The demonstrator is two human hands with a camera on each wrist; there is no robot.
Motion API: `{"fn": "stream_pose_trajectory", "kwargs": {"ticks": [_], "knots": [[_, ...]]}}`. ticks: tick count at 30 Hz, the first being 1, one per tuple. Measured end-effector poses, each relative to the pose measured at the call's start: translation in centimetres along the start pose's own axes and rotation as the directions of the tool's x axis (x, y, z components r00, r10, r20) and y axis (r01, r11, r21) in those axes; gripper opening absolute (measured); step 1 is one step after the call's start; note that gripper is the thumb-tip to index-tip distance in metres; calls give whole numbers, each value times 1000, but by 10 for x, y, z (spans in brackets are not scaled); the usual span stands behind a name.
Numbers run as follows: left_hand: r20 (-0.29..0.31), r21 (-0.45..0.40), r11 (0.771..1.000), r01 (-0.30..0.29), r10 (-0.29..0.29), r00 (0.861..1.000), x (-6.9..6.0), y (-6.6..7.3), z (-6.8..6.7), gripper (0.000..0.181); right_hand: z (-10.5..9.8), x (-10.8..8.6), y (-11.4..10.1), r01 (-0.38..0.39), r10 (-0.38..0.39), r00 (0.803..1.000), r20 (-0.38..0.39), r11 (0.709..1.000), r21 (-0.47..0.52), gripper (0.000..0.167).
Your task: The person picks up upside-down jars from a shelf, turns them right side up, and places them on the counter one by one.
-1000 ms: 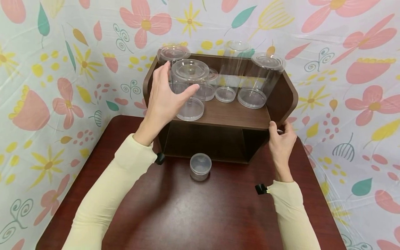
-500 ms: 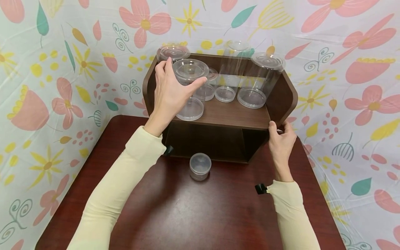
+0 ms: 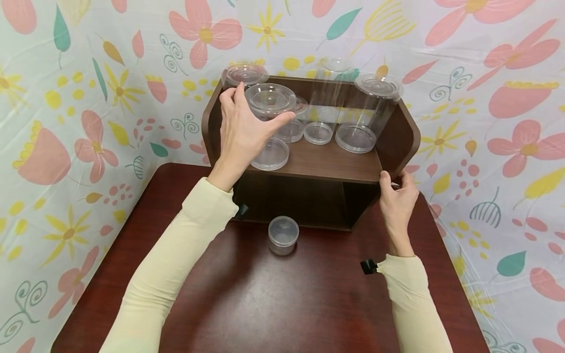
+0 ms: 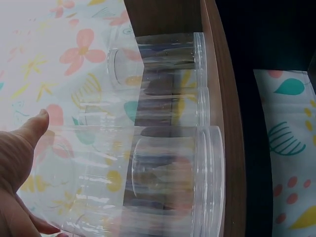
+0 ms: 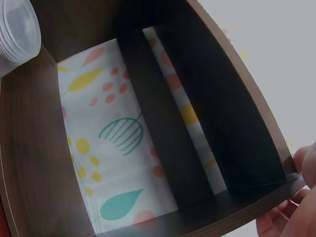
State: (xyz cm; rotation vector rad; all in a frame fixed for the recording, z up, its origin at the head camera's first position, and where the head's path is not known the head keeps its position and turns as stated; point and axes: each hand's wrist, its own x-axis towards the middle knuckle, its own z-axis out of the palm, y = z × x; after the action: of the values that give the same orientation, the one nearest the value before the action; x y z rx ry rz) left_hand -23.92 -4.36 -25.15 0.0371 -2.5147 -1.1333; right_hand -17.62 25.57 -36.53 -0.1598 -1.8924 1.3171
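A clear cylindrical jar (image 3: 270, 98) stands upright at the front left of the brown shelf unit's upper board (image 3: 326, 164). My left hand (image 3: 243, 132) holds it near the top, thumb on the near right side and fingers on the left and far side. In the left wrist view, the jar (image 4: 168, 173) is seen with its rimmed end against the board and the thumb of my left hand (image 4: 15, 170) near its other end. My right hand (image 3: 398, 201) grips the lower edge of the unit's right side panel (image 3: 397, 139); the right wrist view shows its fingers around that corner.
Behind the held jar stand several other clear jars, including a tall one (image 3: 328, 98) and a wide one (image 3: 377, 88) on the right. A small lidded tub (image 3: 283, 236) sits on the dark red table (image 3: 265, 304) before the lower compartment (image 3: 291, 201). Flowered cloth hangs behind.
My left hand has moved slightly right and closed in around the front left jar. The jar stays in place on the board. My right hand keeps its hold on the side panel.
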Motion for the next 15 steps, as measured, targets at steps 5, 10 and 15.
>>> {"fn": "stream_pose_trajectory", "kwargs": {"ticks": [5,10,15], "knots": [[3,-38,999,-3,3,1000,0,0,1,117,1,3,10,4,-4,1000,-9,1000,-3,17],[32,-79,997,8,-5,999,-1,-1,-1,112,2,8,34,8,-8,1000,-10,1000,-15,20],[74,-123,992,18,-9,997,-5,-1,-4,111,1,11,46,2,-2,1000,-3,1000,-20,20]]}}
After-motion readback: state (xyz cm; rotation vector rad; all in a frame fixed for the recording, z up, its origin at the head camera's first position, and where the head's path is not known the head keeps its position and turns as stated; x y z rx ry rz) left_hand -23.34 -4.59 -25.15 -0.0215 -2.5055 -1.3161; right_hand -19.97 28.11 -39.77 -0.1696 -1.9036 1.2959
